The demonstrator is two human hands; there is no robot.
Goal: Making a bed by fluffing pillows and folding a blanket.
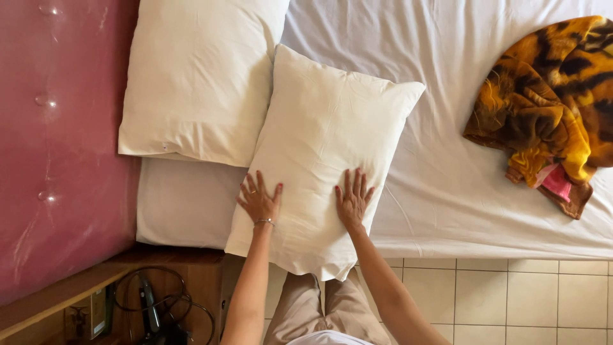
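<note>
Both hands flat on the front pillow, fingers spread wide.

I see the left hand and the right hand pressing palms down on the near end of the white pillow; nothing is pinched, and the fingers fan out toward the far end. The pillow lies on the bed, its long axis running away from me and tilted right, its near corner hanging off the edge. It overlaps a second pillow by the red headboard. The right hand sits nearer its middle line. A tiger-print blanket lies well apart.
</note>
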